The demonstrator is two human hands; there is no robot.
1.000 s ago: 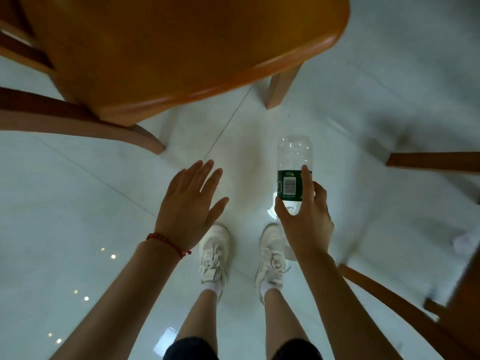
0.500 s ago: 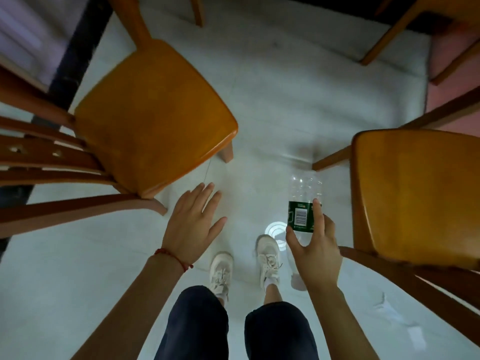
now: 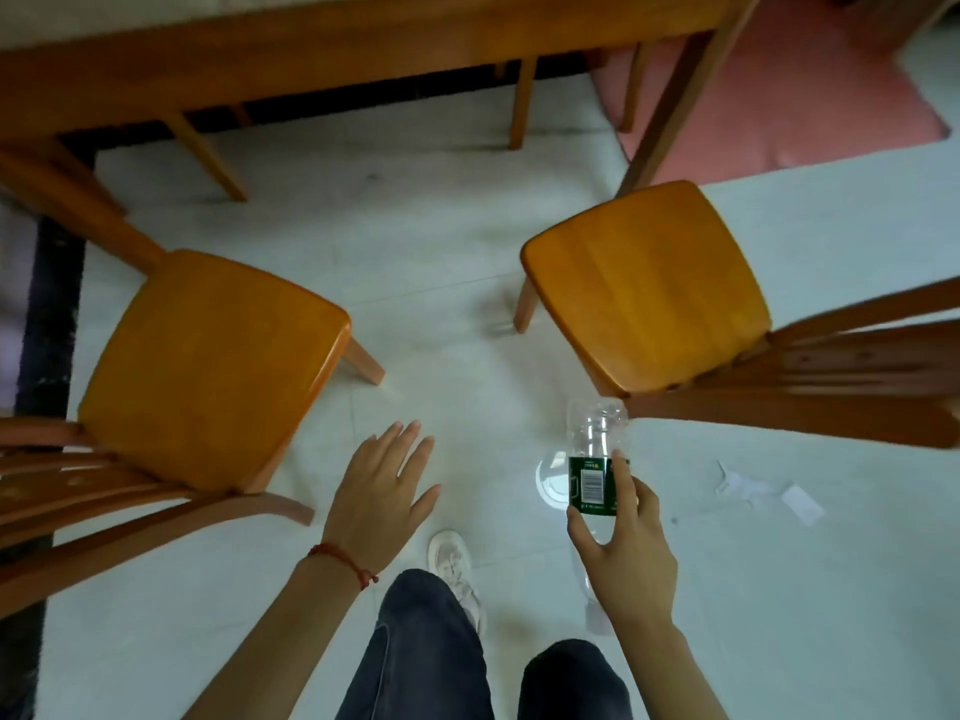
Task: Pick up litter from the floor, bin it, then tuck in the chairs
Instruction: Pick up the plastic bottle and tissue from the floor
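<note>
My right hand (image 3: 626,558) grips a clear plastic bottle (image 3: 593,459) with a green label, held above the white floor in front of my legs. My left hand (image 3: 382,498) is held flat with fingers spread and holds nothing; a red string circles its wrist. A wooden chair (image 3: 208,366) stands to the left and another wooden chair (image 3: 649,283) to the right, both pulled out from the wooden table (image 3: 311,49) at the top. White paper scraps (image 3: 763,491) lie on the floor right of the bottle, below the right chair's back.
Open white tile floor (image 3: 441,262) runs between the two chairs up to the table. A pink mat (image 3: 789,90) lies at the top right. A dark strip (image 3: 49,324) borders the floor at the left. My white shoe (image 3: 449,558) shows below my hands.
The view has risen and tilted forward: the table and both chair seats now show. The bottle stays in my right hand; my left hand stays spread.
</note>
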